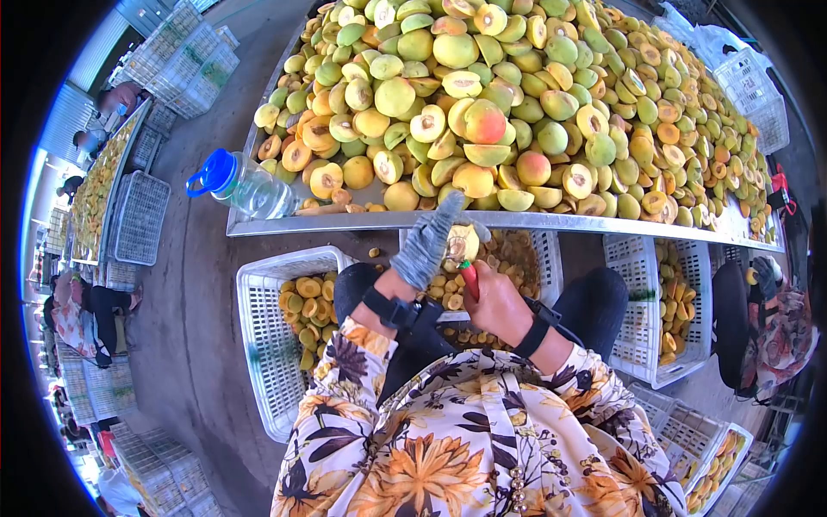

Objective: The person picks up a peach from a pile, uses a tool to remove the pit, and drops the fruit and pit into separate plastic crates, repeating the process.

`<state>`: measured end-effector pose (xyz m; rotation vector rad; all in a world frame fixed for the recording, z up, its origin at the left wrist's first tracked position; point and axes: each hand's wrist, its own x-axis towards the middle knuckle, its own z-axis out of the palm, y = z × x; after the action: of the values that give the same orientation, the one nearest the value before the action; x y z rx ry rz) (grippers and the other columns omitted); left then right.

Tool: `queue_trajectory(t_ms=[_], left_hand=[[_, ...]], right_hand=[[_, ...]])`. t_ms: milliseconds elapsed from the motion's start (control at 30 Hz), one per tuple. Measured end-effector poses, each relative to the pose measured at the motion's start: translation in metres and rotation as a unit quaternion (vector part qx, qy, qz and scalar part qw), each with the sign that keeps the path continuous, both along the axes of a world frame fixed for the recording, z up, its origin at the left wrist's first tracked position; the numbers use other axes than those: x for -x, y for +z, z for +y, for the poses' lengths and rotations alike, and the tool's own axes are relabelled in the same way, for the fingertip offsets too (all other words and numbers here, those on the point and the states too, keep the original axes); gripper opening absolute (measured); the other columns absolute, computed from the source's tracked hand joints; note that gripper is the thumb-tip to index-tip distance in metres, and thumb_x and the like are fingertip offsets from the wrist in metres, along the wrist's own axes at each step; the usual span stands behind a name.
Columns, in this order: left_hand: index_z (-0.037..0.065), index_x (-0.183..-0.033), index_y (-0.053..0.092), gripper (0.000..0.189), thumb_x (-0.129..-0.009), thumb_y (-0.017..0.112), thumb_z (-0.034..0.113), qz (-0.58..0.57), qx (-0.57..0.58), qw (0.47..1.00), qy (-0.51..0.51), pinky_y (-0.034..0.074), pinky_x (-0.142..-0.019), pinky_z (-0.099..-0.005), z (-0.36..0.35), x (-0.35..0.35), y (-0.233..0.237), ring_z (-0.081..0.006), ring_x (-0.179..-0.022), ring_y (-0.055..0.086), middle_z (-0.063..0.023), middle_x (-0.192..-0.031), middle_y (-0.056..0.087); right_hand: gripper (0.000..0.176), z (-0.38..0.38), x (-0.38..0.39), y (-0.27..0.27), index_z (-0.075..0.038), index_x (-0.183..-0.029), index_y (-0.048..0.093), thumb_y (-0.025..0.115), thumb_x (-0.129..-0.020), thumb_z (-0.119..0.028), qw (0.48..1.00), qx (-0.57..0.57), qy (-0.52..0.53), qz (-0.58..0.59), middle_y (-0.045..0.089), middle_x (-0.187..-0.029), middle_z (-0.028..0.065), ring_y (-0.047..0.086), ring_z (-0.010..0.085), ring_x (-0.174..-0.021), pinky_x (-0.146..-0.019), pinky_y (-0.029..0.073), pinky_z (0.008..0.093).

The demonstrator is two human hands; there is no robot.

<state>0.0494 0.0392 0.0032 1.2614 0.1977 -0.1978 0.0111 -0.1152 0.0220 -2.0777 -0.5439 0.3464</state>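
Note:
My left hand (pixel 426 246), in a grey glove, is closed round a halved fruit (pixel 463 243) just below the metal table's front edge. My bare right hand (pixel 495 302) grips a tool with a red handle (pixel 469 281). The tool's upper end meets the cut face of the fruit; its tip is too small to make out. Beyond both hands, a large heap of green and yellow halved fruit (pixel 457 52) lies on the metal table (pixel 517 222). Below my hands, a white crate (pixel 551 267) holds more halves.
A water bottle with a blue lid (pixel 258 189) lies at the table's left front corner. White crates with fruit stand left (pixel 258 345) and right (pixel 633 319) of my legs. A co-worker (pixel 780 332) sits at the far right; others are at the far left.

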Motion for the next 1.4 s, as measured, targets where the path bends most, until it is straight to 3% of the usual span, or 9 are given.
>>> queue_trajectory(t_ms=[100, 333, 567, 633, 733, 867, 1033, 1233, 1400], left_hand=[[-0.002, -0.091, 0.06, 0.057, -0.085, 0.044, 0.052, 0.1, 0.081, 0.986, -0.109, 0.05, -0.061, -0.0239, 0.007, -0.002, 0.004, -0.0155, -0.066, 0.061, -0.0099, -0.077, 0.063], [-0.002, -0.09, 0.061, 0.032, -0.077, 0.066, 0.028, -0.063, 0.214, 0.966, 0.134, 0.053, -0.054, -0.0286, -0.018, 0.025, 0.012, -0.0172, -0.063, 0.06, -0.0098, -0.08, 0.063], [-0.003, -0.081, 0.061, 0.027, -0.078, 0.066, 0.024, 0.03, 0.22, 0.969, 0.104, 0.052, -0.049, -0.029, -0.012, 0.018, 0.013, -0.0185, -0.056, 0.06, -0.012, -0.074, 0.063], [-0.003, -0.082, 0.061, 0.027, -0.078, 0.066, 0.024, 0.01, 0.172, 0.979, 0.104, 0.052, -0.049, -0.0293, -0.012, 0.017, 0.012, -0.0189, -0.056, 0.06, -0.0122, -0.074, 0.063], [-0.002, -0.081, 0.062, 0.025, -0.078, 0.066, 0.022, -0.016, 0.127, 0.986, 0.111, 0.052, -0.051, -0.0294, -0.014, 0.021, 0.012, -0.0195, -0.057, 0.06, -0.0127, -0.074, 0.063], [-0.003, -0.086, 0.06, 0.027, -0.079, 0.063, 0.023, 0.03, 0.208, 0.977, 0.028, 0.052, -0.058, -0.0292, -0.002, 0.021, 0.0, -0.0199, -0.063, 0.061, -0.0109, -0.074, 0.062], [-0.002, -0.085, 0.059, 0.036, -0.08, 0.06, 0.034, -0.007, 0.158, 0.987, 0.036, 0.051, -0.051, -0.0298, -0.007, 0.018, -0.011, -0.0208, -0.056, 0.06, -0.0113, -0.072, 0.062], [0.004, -0.086, 0.056, 0.044, -0.083, 0.049, 0.048, 0.147, 0.32, 0.923, 0.158, 0.047, -0.041, -0.0319, -0.016, 0.002, -0.017, -0.0228, -0.046, 0.056, -0.0108, -0.066, 0.059], [0.006, -0.093, 0.058, 0.04, -0.082, 0.052, 0.044, 0.108, 0.291, 0.925, 0.219, 0.051, -0.05, -0.0325, 0.036, 0.042, -0.037, -0.0244, -0.061, 0.06, -0.0123, -0.078, 0.062]], right_hand=[[0.015, -0.002, -0.003, -0.004, 0.002, -0.082, 0.045, 0.053, -0.07, -0.001, 1.0, -0.014, 0.026, 0.009, 0.051, -0.06, 0.0219, 0.052, 0.0386, -0.058, -0.053, 0.041, 0.0396], [0.011, 0.005, 0.003, 0.002, 0.001, -0.078, 0.045, 0.054, -0.07, -0.001, 0.997, -0.062, 0.017, 0.042, 0.046, -0.057, 0.0152, 0.047, 0.0278, -0.051, -0.051, 0.039, 0.0335], [0.007, 0.001, 0.001, 0.0, 0.0, -0.077, 0.045, 0.05, -0.072, -0.001, 0.996, -0.054, 0.064, 0.008, 0.047, -0.056, 0.0128, 0.048, 0.0233, -0.047, -0.047, 0.039, 0.0315], [0.003, -0.001, -0.001, 0.011, -0.002, -0.077, 0.045, 0.046, -0.074, -0.001, 0.958, -0.085, 0.091, 0.259, 0.048, -0.054, 0.008, 0.046, 0.0162, -0.04, -0.04, 0.038, 0.0281], [0.004, 0.0, -0.001, 0.021, -0.003, -0.077, 0.045, 0.044, -0.074, 0.0, 0.938, -0.078, 0.095, 0.324, 0.047, -0.053, 0.0029, 0.042, 0.0105, -0.035, -0.034, 0.036, 0.0253], [0.006, 0.001, 0.003, 0.009, -0.003, -0.081, 0.045, 0.043, -0.075, 0.0, 0.971, -0.045, 0.122, 0.2, 0.045, -0.052, 0.0024, 0.042, 0.0109, -0.034, -0.033, 0.036, 0.0258], [0.011, 0.003, 0.001, 0.022, -0.002, -0.089, 0.047, 0.049, -0.078, -0.003, 0.798, -0.159, 0.068, 0.577, 0.044, -0.054, 0.0025, 0.037, 0.0074, -0.033, -0.03, 0.031, 0.0238], [0.016, -0.012, -0.013, 0.006, -0.004, -0.098, 0.048, 0.047, -0.083, 0.0, 0.648, -0.359, 0.197, 0.642, 0.042, -0.055, 0.0016, 0.03, 0.0044, -0.032, -0.029, 0.027, 0.0214], [0.017, -0.037, -0.021, 0.006, -0.005, -0.1, 0.048, 0.05, -0.083, -0.005, 0.759, -0.316, 0.071, 0.565, 0.04, -0.053, 0.0001, 0.034, 0.0048, -0.034, -0.031, 0.03, 0.0208]])
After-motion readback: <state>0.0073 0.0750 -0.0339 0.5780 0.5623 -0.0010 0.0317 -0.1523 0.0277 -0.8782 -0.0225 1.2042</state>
